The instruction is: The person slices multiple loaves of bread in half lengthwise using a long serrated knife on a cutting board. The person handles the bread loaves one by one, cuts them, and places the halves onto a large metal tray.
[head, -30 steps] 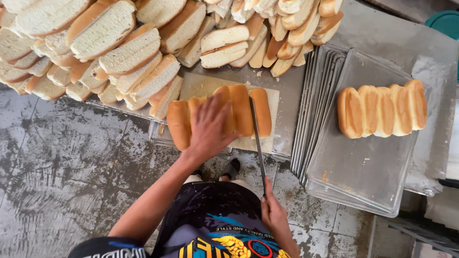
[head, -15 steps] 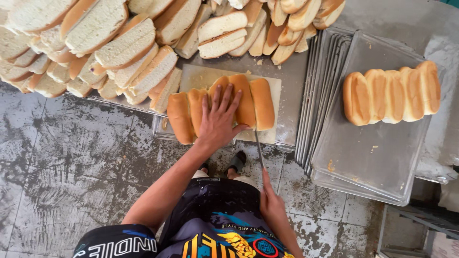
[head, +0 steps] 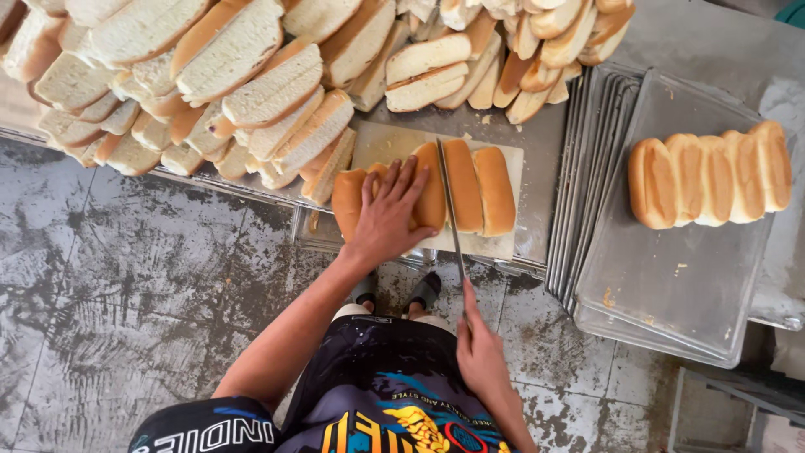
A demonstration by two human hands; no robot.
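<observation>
A slab of several joined golden bread rolls (head: 482, 186) lies on a pale cutting board (head: 503, 245) at the table's near edge. My left hand (head: 390, 216) presses flat on the left rolls, fingers spread. My right hand (head: 480, 352) grips the handle of a long knife (head: 450, 210), whose blade runs across the slab between two rolls just to the right of my left fingers.
A big heap of sliced rolls (head: 243, 80) covers the table at upper left and top. To the right a stack of metal trays (head: 671, 285) holds another slab of uncut rolls (head: 713, 174). Below lies a stained tiled floor (head: 101, 285).
The knife blade has moved from beside the board's right part up across the slab, now lying between the rolls. My left hand stays pressed on the bread.
</observation>
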